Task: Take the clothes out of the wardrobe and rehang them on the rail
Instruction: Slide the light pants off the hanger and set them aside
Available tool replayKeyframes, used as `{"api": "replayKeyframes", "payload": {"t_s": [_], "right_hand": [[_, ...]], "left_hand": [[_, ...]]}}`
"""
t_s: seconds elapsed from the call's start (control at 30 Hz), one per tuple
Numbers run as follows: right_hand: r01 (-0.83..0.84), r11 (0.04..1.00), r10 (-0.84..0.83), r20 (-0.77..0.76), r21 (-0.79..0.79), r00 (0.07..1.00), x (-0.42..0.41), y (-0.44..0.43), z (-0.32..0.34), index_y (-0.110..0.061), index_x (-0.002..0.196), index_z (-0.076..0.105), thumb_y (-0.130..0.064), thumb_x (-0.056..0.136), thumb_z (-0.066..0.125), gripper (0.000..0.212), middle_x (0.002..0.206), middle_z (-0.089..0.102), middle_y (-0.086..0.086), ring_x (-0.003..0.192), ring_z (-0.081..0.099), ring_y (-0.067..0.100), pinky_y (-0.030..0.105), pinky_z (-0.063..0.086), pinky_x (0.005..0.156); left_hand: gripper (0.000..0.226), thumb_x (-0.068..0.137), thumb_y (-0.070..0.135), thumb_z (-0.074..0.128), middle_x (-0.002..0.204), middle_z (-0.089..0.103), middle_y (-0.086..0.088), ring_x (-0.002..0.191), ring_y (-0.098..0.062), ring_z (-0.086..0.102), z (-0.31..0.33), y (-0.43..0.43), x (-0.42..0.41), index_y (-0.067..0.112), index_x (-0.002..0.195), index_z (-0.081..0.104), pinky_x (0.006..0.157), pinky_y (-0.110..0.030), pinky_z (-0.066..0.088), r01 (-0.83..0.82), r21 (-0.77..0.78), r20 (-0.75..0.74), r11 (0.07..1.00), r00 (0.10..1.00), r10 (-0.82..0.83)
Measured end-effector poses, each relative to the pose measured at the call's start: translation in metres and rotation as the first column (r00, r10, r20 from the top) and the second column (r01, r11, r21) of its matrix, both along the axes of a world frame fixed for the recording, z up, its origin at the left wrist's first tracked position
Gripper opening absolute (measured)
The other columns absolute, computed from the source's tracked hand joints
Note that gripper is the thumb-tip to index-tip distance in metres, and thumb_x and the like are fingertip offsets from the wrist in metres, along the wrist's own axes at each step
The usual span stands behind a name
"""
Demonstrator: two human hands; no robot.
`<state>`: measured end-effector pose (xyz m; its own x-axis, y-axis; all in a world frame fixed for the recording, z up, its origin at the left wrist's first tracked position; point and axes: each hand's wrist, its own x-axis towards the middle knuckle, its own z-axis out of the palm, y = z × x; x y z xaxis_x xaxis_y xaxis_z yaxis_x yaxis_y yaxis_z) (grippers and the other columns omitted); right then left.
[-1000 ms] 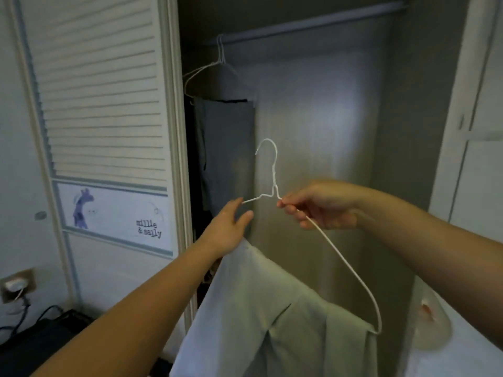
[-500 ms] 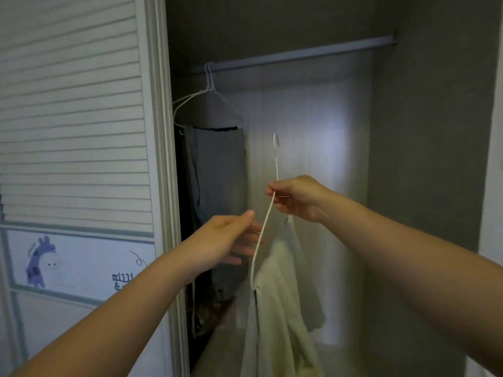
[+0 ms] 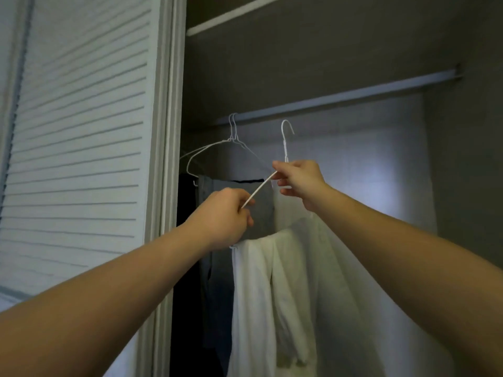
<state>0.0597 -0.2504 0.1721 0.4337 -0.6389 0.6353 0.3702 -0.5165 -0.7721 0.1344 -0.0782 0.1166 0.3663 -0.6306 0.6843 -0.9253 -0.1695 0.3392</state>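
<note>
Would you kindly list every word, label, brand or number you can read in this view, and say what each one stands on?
None: no text can be read in this view.
The louvred door, the white garment, the wire hanger and the rail show no words, labels or numbers.

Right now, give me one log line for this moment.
left hand: grips hanger | right hand: pinches its neck | white shirt: on hanger | hook: below rail, not on

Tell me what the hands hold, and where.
Both hold one white wire hanger: the right hand at the neck below the hook, the left hand on its sloping arm.
</note>
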Motion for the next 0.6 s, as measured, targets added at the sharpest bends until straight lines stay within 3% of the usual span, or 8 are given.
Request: {"api": "replayKeyframes", "payload": {"t_s": [0.1,0.17,0.23,0.37,0.6], "right_hand": [[-0.023,0.998,0.024,0.019,-0.05,1.0,0.022,-0.026,0.033,0.003,0.1,0.067,-0.027,0.092,0.066,0.031,0.078,0.072,0.003,0.061,0.057,0.009,0.02,0.05,0.051],[-0.04,0.995,0.042,0.029,-0.088,0.999,0.036,-0.04,0.055,-0.004,0.087,0.067,-0.026,0.092,0.064,0.024,0.08,0.072,0.004,0.061,0.055,0.01,0.02,0.049,0.049],[-0.053,0.992,0.06,0.049,-0.118,0.997,0.05,-0.053,0.077,-0.006,0.08,0.066,-0.025,0.092,0.063,0.023,0.08,0.07,0.005,0.058,0.053,0.01,0.018,0.048,0.046],[-0.089,0.987,0.102,0.087,-0.136,0.991,0.08,-0.073,0.119,-0.005,0.086,0.065,-0.023,0.092,0.061,0.019,0.075,0.068,0.005,0.052,0.052,0.009,0.018,0.047,0.045],[-0.117,0.982,0.123,0.029,-0.151,0.992,0.129,-0.103,0.163,-0.009,0.084,0.061,-0.024,0.09,0.057,0.017,0.076,0.071,0.007,0.055,0.054,0.013,0.019,0.048,0.046]], "left_hand": [[0.021,0.1,0.018,0.048,0.092,0.068,0.004,0.08,-0.012,0.066,0.028,-0.025,0.015,0.023,0.116,0.061,0.079,-0.034,0.057,-0.125,-0.025,0.137,0.992,0.982,0.127],[0.02,0.1,0.021,0.049,0.094,0.066,0.004,0.083,-0.014,0.065,0.049,-0.038,0.024,0.026,0.116,0.06,0.082,-0.04,0.057,-0.214,-0.053,0.227,0.975,0.948,0.221],[0.017,0.099,0.023,0.049,0.092,0.063,0.005,0.083,-0.015,0.063,0.068,-0.049,0.032,0.029,0.112,0.058,0.081,-0.041,0.057,-0.306,-0.09,0.31,0.948,0.896,0.319],[0.017,0.101,0.024,0.047,0.093,0.06,0.004,0.08,-0.017,0.061,0.105,-0.067,0.042,0.029,0.115,0.053,0.071,-0.035,0.052,-0.421,-0.172,0.407,0.891,0.793,0.453],[0.017,0.099,0.02,0.05,0.086,0.057,0.001,0.075,-0.019,0.059,0.15,-0.093,0.063,0.023,0.114,0.057,0.076,-0.039,0.056,-0.571,-0.205,0.435,0.795,0.674,0.596]]}}
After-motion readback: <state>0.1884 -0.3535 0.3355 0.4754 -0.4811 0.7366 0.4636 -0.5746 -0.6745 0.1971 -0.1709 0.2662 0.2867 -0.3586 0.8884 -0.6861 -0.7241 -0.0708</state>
